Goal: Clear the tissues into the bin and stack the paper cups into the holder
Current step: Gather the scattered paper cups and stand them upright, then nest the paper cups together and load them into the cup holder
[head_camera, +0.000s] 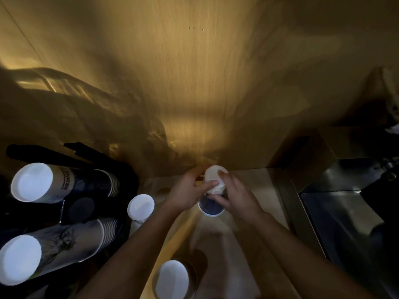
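Both hands meet at the back of the counter around paper cups. My left hand and my right hand grip an upside-down white paper cup, which sits on top of a dark blue printed cup below it. A black cup holder stands at the left with two stacks of upside-down cups, one upper and one lower. A loose cup stands beside the holder and another cup stands near the front edge. No tissues are visible.
A wood-grain wall rises right behind the counter. A steel sink lies to the right with a dark edge alongside. The scene is dim with strong shadows at the left.
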Demonstrator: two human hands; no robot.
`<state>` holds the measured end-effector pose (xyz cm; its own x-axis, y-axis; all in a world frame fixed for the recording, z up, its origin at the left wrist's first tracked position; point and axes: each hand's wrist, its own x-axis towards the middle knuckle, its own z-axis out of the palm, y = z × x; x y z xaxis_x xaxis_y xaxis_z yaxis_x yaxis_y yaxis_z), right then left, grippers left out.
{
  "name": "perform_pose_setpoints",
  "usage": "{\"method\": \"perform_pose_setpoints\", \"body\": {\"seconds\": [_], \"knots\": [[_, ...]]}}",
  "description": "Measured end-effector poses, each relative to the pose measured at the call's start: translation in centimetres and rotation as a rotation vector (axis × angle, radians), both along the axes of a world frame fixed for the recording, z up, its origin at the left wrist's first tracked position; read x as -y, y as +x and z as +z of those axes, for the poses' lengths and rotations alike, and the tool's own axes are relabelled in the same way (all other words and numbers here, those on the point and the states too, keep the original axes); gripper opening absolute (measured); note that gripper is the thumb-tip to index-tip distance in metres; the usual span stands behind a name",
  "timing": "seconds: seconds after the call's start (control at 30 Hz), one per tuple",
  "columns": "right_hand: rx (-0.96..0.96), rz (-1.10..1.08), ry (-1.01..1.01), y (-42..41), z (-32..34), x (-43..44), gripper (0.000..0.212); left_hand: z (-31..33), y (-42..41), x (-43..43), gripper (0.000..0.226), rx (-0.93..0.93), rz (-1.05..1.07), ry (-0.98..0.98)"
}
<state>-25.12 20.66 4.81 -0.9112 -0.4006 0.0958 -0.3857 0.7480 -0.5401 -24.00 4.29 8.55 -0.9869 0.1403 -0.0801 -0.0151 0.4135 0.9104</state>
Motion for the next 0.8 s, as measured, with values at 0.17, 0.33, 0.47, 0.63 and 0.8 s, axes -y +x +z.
{"method": "perform_pose_setpoints", "body": {"seconds": [0.17, 0.33, 0.47, 0.63, 0.8], "knots": [[-0.057, -0.052, 0.103, -0.9, 0.3, 0.4, 0.065, 0.6, -0.9, -0.2, 0.042, 0.000, -0.010, -0.037], [-0.178, -0.124, 0.142, -0.1, 0.8, -0.2, 0.065, 1.5, -0.4, 1.5, 0.042, 0.015, 0.194, 0.067], [-0.245, -0.184, 0.052, 1.9, 1.2, -0.7, 0.052, 1.6, 2.0, 3.1, 0.020, 0.040, 0.247, 0.016], [-0.132, -0.241, -0.115, 5.1, 0.7, -0.7, 0.040, 0.7, 7.1, 4.5, 0.014, 0.132, 0.396, 0.212], [0.212, -0.276, -0.076, 8.4, -1.4, -0.3, 0.023, -1.0, 11.8, 5.3, 0.004, 0.336, 0.478, 0.171]]}}
